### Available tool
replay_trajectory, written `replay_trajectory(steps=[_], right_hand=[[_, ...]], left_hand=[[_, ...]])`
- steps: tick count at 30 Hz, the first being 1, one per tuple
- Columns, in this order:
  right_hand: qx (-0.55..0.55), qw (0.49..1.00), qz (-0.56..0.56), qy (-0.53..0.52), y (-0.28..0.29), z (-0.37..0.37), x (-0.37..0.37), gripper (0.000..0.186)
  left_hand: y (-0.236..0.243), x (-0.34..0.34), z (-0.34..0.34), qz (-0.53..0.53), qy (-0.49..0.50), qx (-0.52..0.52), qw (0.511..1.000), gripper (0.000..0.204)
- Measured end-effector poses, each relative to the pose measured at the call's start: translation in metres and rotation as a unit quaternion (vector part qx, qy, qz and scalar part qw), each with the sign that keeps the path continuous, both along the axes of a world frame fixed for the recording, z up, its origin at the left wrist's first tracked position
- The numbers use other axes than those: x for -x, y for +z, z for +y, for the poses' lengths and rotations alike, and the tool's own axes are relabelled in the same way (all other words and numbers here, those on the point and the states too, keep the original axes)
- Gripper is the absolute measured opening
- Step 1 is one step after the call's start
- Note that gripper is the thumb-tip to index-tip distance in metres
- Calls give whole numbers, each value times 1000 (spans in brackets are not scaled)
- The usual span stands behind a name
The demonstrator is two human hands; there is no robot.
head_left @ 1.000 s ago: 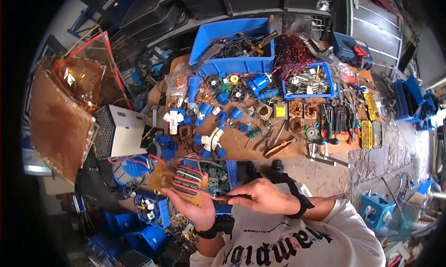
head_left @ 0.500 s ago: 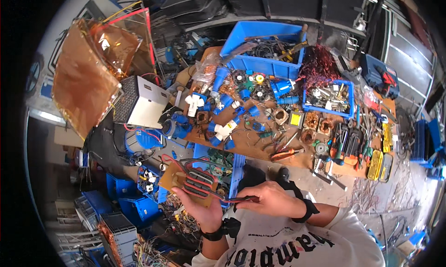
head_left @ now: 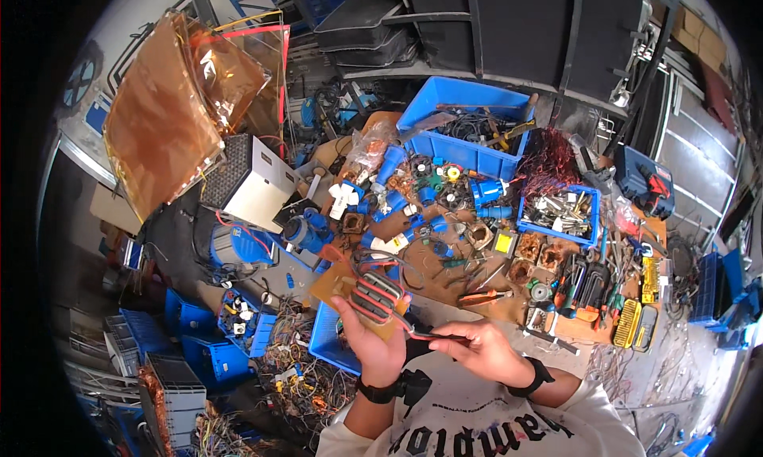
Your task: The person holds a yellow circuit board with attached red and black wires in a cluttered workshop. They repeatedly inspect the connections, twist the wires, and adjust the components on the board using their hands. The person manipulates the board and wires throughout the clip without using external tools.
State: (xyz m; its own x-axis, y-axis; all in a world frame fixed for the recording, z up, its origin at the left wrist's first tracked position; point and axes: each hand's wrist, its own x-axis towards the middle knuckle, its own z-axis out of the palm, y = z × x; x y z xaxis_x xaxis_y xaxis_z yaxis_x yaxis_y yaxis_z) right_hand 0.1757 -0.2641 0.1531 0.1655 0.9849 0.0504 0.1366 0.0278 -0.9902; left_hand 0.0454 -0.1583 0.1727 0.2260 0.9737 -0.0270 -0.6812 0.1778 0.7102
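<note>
My left hand (head_left: pixel 375 352) is closed on a tan board (head_left: pixel 328 285), supporting it from below near my chest. On that board sits a dark, block-shaped coil (head_left: pixel 375 296) with red and black cable wound around it. Loose turns of the cable stick out past its far side. My right hand (head_left: pixel 485 354) pinches the red-and-black cable end (head_left: pixel 425 335) just right of the coil. Part of the board's underside is hidden by my left palm.
The workbench beyond holds blue and white pipe fittings (head_left: pixel 389 242), red-handled pliers (head_left: pixel 485 297), several hand tools and a blue bin of metal parts (head_left: pixel 560 216). A larger blue crate (head_left: pixel 469 131) stands behind. Left are a metal-sided box (head_left: pixel 254 183) and tangled wires (head_left: pixel 298 369).
Both hands, the board and the coil have shifted right and slightly down in the view. The bench also sits lower in the picture. My grip on board and cable stays the same.
</note>
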Motion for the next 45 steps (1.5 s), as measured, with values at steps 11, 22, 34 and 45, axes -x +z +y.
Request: replay_trajectory(steps=[11, 22, 34, 45], right_hand=[[25, 994, 79, -68, 9, -19, -6, 17], [45, 999, -8, 10, 11, -19, -15, 20], [-46, 997, -58, -4, 20, -4, -13, 22], [-60, 991, 100, -70, 6, -10, -5, 16]], left_hand=[[-4, -23, -8, -34, -65, -22, 997, 61], [1, -22, -8, -24, -120, -80, 989, 64], [21, -32, -22, 20, -36, -66, 997, 68], [13, -28, -23, 68, -42, -156, 985, 69]])
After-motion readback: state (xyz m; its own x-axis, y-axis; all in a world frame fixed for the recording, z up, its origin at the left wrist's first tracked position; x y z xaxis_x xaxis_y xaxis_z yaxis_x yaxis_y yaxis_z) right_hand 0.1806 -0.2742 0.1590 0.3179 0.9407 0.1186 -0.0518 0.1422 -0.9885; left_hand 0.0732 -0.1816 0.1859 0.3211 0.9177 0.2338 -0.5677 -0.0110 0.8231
